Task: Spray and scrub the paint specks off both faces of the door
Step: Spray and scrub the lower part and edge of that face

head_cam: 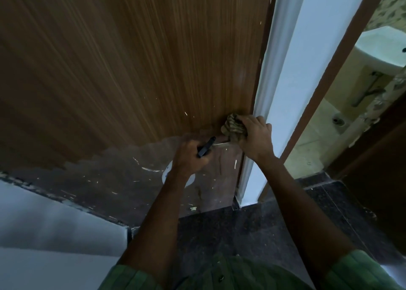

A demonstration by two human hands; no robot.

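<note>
Legible text, labels, brands, numbers, signs: none in the head view.

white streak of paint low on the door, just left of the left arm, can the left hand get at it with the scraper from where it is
Probably yes. The paint streak lies bare on the door, just below and left of the left hand, which grips the scraper. Nothing lies between them; the right hand and its cloth are off to the other side.
</note>
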